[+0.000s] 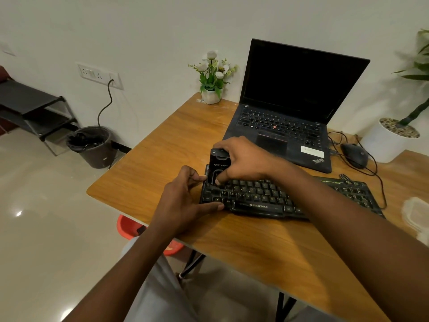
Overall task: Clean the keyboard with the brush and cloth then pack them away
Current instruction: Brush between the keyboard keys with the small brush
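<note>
A black keyboard (274,198) lies on the wooden table (176,140) in front of me. My right hand (243,159) grips a black brush tool (218,165) from above and holds it upright on the keyboard's far left keys. My left hand (185,196) grips the keyboard's left end, with the thumb along its front edge and the fingers curled at its left side. The bristles are hidden under the tool. No cloth is visible.
An open black laptop (292,108) stands behind the keyboard, with a wired mouse (354,155) to its right. A small flower pot (212,89) sits at the back corner. A white planter (390,142) and a clear plastic container (416,214) are at the right. A bin (92,147) stands on the floor.
</note>
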